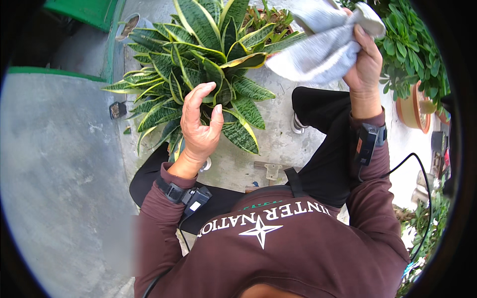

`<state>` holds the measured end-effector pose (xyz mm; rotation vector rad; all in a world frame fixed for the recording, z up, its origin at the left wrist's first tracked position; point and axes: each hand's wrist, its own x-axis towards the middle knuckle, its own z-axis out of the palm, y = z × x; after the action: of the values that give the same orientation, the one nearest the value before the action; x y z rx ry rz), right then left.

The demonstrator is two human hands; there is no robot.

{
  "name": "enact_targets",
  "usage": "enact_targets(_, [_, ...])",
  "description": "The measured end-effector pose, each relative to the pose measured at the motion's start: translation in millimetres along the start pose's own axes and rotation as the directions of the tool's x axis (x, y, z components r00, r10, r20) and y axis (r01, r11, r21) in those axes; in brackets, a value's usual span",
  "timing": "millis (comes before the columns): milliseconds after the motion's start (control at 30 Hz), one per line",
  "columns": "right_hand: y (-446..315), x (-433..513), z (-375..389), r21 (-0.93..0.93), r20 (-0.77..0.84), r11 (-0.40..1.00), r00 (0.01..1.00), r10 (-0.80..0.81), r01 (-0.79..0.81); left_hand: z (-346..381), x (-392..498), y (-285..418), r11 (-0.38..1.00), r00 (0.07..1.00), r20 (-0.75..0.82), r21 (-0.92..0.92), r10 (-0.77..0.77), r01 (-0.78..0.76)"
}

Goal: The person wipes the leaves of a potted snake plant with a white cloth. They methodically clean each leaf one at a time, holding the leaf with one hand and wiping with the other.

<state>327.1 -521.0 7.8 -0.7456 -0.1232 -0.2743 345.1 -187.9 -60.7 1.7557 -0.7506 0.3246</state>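
Note:
A snake plant [208,70] with yellow-edged, dark-banded green leaves fills the space before me. Over its near leaves hovers my left hand [201,123], thumb and fingers curved apart with nothing between them. I cannot tell whether it touches a leaf. Up at the right, my right hand [363,63] grips a crumpled pale grey cloth [320,56], which hangs to the left beside the outer leaf tips and is partly blurred. The plant's pot is hidden beneath the foliage.
A plastic cup [130,27] stands behind the plant, and a small black pot [118,110] sits to its left. Another potted plant [287,16] is behind. At right, a leafy shrub [413,44] overhangs a terracotta-coloured pot [413,108]. A green door frame [56,73] is at left.

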Motion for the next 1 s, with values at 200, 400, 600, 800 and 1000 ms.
enact_targets(200, [26,-5,10,-0.235,0.055,0.972,0.998,-0.009,0.022,20,46,9,0.958,0.978,0.128,0.212,0.167,-0.192])
enact_targets(400, [68,0,40,-0.381,0.152,0.921,0.977,0.148,-0.08,38,80,15,0.96,0.967,0.256,0.274,-0.01,-0.062])
enact_targets(600, [109,-6,56,-0.588,0.348,0.809,0.901,0.26,-0.006,25,71,10,0.973,0.993,0.102,0.219,0.054,-0.075])
enact_targets(800, [128,8,34,-0.792,0.383,0.604,0.843,0.379,0.088,21,66,5,0.979,0.993,0.114,0.195,0.03,-0.052])
enact_targets(1000, [160,3,27,-0.718,0.158,0.685,0.93,0.333,-0.123,20,67,8,0.982,0.993,0.102,0.171,0.061,-0.078])
